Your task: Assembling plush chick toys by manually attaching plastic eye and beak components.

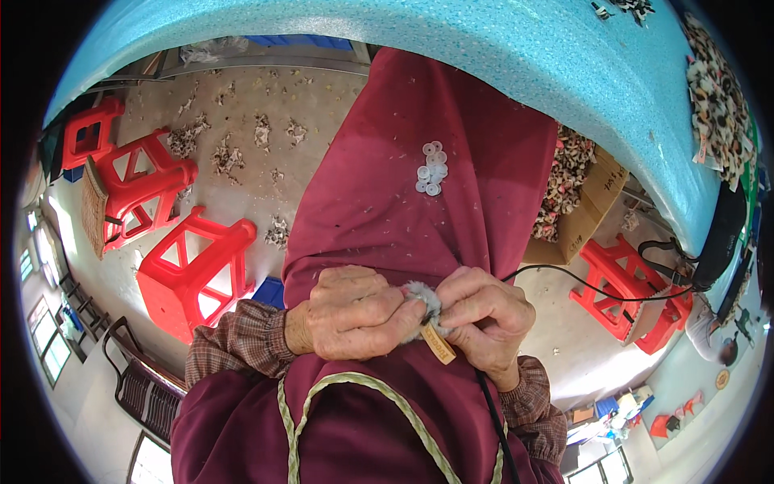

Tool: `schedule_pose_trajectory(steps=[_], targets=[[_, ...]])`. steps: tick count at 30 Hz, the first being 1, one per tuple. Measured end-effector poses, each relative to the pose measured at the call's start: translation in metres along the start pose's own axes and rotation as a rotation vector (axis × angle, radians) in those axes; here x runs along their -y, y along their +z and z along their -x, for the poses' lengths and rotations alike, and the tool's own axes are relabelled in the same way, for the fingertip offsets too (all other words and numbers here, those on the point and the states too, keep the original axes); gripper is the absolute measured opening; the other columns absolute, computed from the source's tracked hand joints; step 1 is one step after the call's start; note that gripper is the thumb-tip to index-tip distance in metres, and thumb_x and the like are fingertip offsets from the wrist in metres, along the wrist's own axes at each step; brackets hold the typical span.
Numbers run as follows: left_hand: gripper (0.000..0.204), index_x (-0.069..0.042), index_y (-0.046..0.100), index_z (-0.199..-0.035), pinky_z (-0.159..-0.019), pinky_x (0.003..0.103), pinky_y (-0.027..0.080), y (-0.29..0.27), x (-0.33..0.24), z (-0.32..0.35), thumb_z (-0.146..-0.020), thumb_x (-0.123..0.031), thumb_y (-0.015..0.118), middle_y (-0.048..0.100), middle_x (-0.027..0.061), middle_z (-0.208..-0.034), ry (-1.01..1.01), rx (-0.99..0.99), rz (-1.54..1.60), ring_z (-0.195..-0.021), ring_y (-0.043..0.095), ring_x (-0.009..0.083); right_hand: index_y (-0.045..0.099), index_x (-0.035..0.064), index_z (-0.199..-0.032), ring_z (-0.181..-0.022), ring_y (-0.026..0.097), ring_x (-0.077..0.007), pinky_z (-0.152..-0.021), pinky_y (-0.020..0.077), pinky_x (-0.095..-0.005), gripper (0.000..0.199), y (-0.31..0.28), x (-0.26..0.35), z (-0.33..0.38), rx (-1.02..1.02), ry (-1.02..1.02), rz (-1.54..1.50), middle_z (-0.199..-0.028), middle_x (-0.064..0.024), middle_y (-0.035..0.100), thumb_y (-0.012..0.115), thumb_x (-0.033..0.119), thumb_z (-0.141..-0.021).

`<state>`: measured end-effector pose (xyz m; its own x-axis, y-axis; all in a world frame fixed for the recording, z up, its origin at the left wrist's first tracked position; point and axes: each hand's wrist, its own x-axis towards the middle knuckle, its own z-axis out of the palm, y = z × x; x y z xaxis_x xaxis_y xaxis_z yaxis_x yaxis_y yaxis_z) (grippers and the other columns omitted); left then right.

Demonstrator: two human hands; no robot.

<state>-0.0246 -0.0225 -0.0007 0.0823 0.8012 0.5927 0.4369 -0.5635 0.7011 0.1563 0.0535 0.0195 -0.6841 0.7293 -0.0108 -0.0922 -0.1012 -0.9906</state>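
Between my two hands, close to my body, is a small grey plush piece point(424, 300) with a tan tag point(439, 345) hanging from it. My left hand point(355, 313) is closed, its thumb and fingers pinching the plush from the left. From the other side my right hand point(486, 316) pinches the same piece, fingertips pressed together. What lies under the fingertips is hidden. Further out, on the lap of my maroon apron point(363, 210), lies a loose cluster of translucent white plastic discs point(433, 169).
A blue speckled tabletop point(516, 56) curves across the far side, with a pile of brown, black and white plush pieces point(717, 105) at right. A cardboard box point(592, 206) holds similar pieces. Red stools point(193, 270) stand left and right. A black cable point(564, 270) runs beside my right hand.
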Motion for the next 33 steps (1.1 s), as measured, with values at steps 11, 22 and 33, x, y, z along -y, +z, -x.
schedule_pose_trajectory(steps=[11, 22, 33], targets=[[0.027, -0.002, 0.059, -0.089, -0.049, 0.029, 0.048, -0.005, 0.001, 0.013, -0.064, -0.006, 0.068, 0.054, 0.0077, -0.077, -0.070, -0.076, 0.160, -0.059, 0.058, 0.0206, 0.064, 0.0027, -0.081, -0.070, 0.060, -0.0227, -0.060, 0.0491, -0.0297, 0.025, 0.019, 0.019, -0.004, -0.074, -0.023, 0.196, -0.082, -0.0097, 0.060, 0.067, -0.009, -0.059], [0.026, -0.001, 0.057, -0.084, -0.064, 0.040, 0.053, -0.016, 0.005, 0.009, -0.063, -0.014, 0.066, 0.060, 0.0126, -0.091, 0.032, -0.011, -0.003, -0.077, 0.058, 0.0277, 0.065, 0.0025, -0.083, -0.071, 0.058, -0.0238, -0.060, 0.0483, -0.0308, 0.022, 0.015, 0.010, -0.004, 0.082, -0.092, 0.312, -0.082, -0.0079, 0.058, 0.069, -0.005, -0.063], [0.029, 0.004, 0.057, -0.088, -0.064, 0.040, 0.051, -0.007, 0.007, 0.017, -0.064, -0.007, 0.068, 0.058, 0.0152, -0.088, -0.069, -0.043, 0.174, -0.076, 0.057, 0.0285, 0.062, 0.0015, -0.081, -0.066, 0.059, -0.0254, -0.056, 0.0486, -0.0325, 0.022, 0.017, 0.010, -0.004, 0.061, -0.112, 0.327, -0.079, -0.0097, 0.058, 0.070, -0.005, -0.062]])
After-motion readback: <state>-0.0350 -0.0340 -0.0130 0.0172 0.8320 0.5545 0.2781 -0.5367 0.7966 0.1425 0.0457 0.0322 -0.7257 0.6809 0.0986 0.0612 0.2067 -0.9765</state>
